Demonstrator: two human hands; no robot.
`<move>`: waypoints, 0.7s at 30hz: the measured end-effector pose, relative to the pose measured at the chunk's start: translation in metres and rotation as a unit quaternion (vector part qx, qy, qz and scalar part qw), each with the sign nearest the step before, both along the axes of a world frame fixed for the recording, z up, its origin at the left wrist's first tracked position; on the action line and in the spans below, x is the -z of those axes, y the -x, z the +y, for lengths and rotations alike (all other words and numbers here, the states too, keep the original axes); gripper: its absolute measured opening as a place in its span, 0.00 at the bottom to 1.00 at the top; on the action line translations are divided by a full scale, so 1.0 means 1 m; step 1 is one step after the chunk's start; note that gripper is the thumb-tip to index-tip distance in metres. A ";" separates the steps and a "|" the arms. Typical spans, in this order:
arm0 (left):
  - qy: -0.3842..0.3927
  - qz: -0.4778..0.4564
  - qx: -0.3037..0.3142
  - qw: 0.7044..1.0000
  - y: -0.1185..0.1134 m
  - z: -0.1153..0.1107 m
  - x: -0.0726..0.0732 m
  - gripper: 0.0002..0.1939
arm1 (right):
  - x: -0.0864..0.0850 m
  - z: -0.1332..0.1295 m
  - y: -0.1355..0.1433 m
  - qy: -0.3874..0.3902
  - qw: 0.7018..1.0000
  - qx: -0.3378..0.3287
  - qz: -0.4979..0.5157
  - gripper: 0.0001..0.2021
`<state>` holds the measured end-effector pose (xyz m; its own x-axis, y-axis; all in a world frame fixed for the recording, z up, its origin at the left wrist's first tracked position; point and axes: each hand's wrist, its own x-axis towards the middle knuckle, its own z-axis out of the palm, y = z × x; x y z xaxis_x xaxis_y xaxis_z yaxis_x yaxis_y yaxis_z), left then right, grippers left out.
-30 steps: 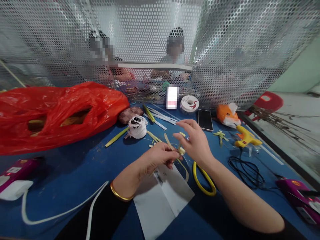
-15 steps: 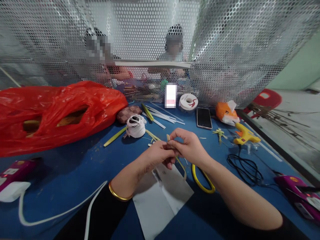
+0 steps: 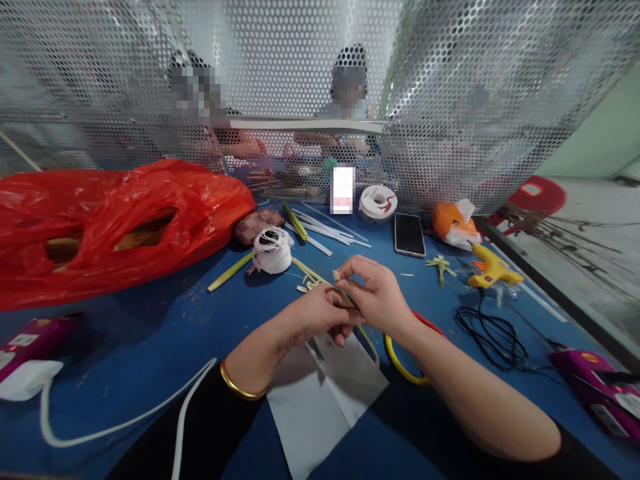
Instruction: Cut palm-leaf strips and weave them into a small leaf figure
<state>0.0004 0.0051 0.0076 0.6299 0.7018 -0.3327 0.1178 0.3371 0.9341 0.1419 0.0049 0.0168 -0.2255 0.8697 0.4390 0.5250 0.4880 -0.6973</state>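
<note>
A thin yellow-green strip (image 3: 369,343) runs between my hands, and its free end curves down over a folded white paper (image 3: 320,400). My left hand (image 3: 325,312) is closed on the strip, with a gold bangle at the wrist. Against it, my right hand (image 3: 373,293) pinches the strip's pale upper end between thumb and fingers. Cut pale green pieces (image 3: 306,287) lie just beyond my left hand. Under my right forearm sits a tool with yellow (image 3: 403,367) and red loop handles, partly hidden.
Left: red plastic bag (image 3: 200,200), white string bundle (image 3: 273,252), white cable (image 3: 125,427). Right: phone (image 3: 409,235), ribbon spool (image 3: 379,202), orange tissue pack (image 3: 454,225), yellow glue gun (image 3: 493,267), black cord (image 3: 493,340). Behind a perforated screen (image 3: 285,60) are two people.
My right hand has shifted slightly right, and a longer piece of the strip shows between my hands. The tool's red handle now shows beyond my right forearm.
</note>
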 end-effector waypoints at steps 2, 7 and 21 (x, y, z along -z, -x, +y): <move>0.007 -0.002 0.011 1.000 -0.001 0.000 0.002 0.09 | 0.001 -0.001 0.001 -0.002 1.000 -0.004 -0.004 0.06; 0.031 -0.017 -0.033 0.999 -0.004 0.000 0.004 0.08 | 0.002 0.003 -0.002 0.002 1.000 -0.007 0.020 0.06; 0.042 -0.108 -0.196 0.974 0.008 0.015 -0.007 0.11 | -0.006 0.014 -0.020 0.125 0.987 0.081 0.056 0.17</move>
